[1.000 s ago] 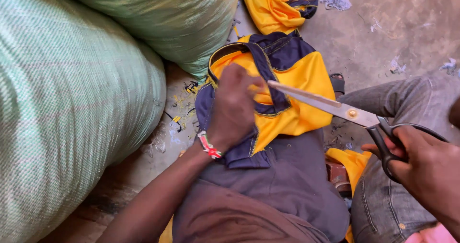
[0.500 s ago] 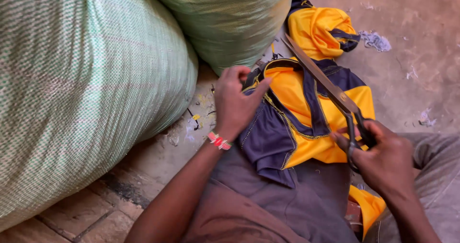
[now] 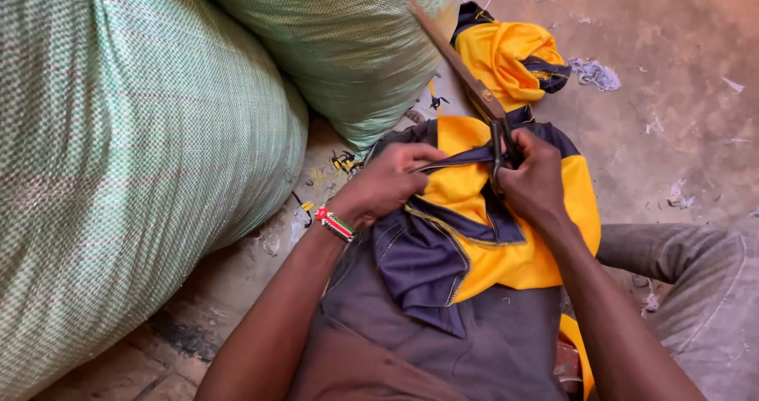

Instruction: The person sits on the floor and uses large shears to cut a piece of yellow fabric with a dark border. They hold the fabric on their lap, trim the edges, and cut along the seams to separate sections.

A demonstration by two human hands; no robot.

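**Yellow-and-navy fabric pinned taut for the blades**

Yellow and navy cloth garment (image 3: pixel 482 235) spread over lap, centre frame. Left hand (image 3: pixel 387 183) closed, pinching navy trim edge at 9 o'clock of the fabric, apparently to tension it. Right hand (image 3: pixel 534 183) closed around handles of long metal scissors (image 3: pixel 466 77); blades shut, pointing to 11 o'clock. Second yellow bundle (image 3: pixel 510 57) on floor at 12. Green woven sacks (image 3: pixel 142 156) stacked at 9–11 o'clock.
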